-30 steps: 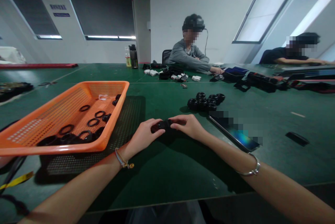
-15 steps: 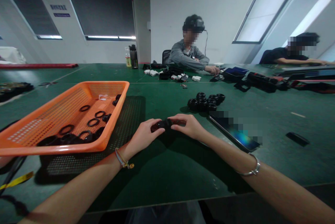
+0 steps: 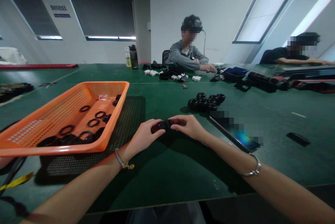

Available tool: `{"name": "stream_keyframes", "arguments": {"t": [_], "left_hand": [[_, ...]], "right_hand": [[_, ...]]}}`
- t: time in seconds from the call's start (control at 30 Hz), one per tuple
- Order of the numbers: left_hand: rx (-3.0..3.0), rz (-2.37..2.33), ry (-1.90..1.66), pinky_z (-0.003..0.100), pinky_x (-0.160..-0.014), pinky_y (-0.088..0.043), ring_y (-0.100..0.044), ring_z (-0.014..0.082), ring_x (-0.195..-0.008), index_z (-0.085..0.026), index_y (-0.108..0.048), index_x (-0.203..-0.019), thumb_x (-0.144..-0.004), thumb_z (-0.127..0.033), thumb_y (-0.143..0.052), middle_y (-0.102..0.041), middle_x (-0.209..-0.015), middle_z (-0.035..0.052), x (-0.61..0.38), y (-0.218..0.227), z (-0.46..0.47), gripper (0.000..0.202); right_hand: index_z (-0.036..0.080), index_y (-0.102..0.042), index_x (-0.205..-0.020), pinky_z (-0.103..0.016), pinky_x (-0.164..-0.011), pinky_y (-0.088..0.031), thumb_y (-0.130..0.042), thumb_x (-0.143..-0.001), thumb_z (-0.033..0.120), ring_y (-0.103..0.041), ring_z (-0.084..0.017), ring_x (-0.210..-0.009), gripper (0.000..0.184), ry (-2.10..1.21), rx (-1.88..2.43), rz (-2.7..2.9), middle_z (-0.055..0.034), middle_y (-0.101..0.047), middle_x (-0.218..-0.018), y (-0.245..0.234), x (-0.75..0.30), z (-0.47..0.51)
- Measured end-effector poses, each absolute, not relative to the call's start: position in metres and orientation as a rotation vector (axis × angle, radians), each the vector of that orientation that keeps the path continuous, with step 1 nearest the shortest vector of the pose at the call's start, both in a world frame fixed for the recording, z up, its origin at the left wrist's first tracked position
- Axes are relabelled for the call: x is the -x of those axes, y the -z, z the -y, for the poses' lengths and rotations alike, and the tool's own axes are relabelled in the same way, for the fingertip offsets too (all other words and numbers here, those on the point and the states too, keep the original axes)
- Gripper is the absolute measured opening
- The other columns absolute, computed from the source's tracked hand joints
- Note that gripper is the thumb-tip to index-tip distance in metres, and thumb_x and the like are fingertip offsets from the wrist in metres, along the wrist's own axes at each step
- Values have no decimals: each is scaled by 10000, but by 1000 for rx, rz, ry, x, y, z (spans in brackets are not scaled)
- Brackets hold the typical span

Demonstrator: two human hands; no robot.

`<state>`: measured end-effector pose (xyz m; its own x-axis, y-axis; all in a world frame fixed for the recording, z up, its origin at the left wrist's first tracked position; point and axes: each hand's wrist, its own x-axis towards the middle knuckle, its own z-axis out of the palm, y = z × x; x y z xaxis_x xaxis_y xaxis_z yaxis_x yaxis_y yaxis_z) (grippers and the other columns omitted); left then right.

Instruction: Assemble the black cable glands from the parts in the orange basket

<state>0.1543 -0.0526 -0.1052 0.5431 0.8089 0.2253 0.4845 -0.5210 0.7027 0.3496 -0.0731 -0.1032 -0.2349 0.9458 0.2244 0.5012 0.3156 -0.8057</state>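
Between my two hands, just above the green table, is a small black round fitting (image 3: pixel 164 125). Thumb and fingers of my left hand (image 3: pixel 146 133) are closed on its left side. My right hand (image 3: pixel 187 125) pinches its right end. The fingers cover part of the fitting, so its full shape is hidden. Beyond my right hand stands a cluster of black round fittings (image 3: pixel 202 104). To the left, an orange basket (image 3: pixel 104 143) holds several black rings (image 3: pixel 93 122) and other black parts.
A phone (image 3: pixel 235 133) lies right of my right hand, with a black flat piece (image 3: pixel 298 139) farther right. White and black parts (image 3: pixel 178 76) litter the table's far side, where a person (image 3: pixel 187 56) sits. Another person (image 3: pixel 290 56) sits at the right. Two bottles (image 3: pixel 133 57) stand at the back.
My hands and the black fitting stay almost in place. Across the table, the person's hand has shifted slightly left.
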Motion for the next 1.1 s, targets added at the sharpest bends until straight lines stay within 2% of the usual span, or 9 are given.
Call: {"name": "stream_keyframes", "arguments": {"t": [0.27, 0.5, 0.7, 0.87, 1.1], "left_hand": [[-2224, -1033, -744, 295, -736, -475, -604, 182, -804, -139, -610, -1030, -757, -252, -571, -648, -929, 68, -154, 104, 53, 298], [-2216, -1038, -747, 294, -730, -475, -605, 186, -801, -127, -605, -1043, -764, -261, -563, -647, -922, 74, -154, 105, 53, 312], [-2210, -1046, -750, 291, -739, -473, -606, 185, -808, -121, -599, -1057, -766, -253, -561, -646, -928, 77, -155, 106, 53, 322], [-2197, -1047, -737, 289, -741, -475, -607, 184, -810, -110, -602, -1048, -765, -239, -562, -646, -932, 82, -155, 103, 53, 314], [-2194, -1032, -745, 290, -725, -480, -607, 182, -797, -133, -607, -1037, -763, -248, -566, -648, -916, 71, -154, 103, 54, 300]], "right_hand": [[130, -660, -969, -347, -736, -525, -614, -690, 275, -652, -195, -765, 318, -836, 1243, 1885, -80, -703, -873, 104, -353, 74], [158, -668, -941, -326, -709, -526, -604, -690, 231, -635, -180, -786, 269, -745, 1212, 1923, -75, -672, -929, 104, -353, 73], [143, -597, -1073, -338, -735, -527, -627, -664, 215, -635, -168, -747, 417, -775, 1237, 1860, -67, -676, -877, 105, -351, 73], [124, -633, -978, -359, -774, -522, -619, -678, 237, -649, -187, -775, 320, -807, 1234, 1872, -78, -694, -875, 102, -350, 75], [140, -659, -973, -368, -755, -534, -619, -689, 266, -664, -207, -780, 314, -796, 1245, 1864, -78, -710, -879, 104, -351, 74]]}}
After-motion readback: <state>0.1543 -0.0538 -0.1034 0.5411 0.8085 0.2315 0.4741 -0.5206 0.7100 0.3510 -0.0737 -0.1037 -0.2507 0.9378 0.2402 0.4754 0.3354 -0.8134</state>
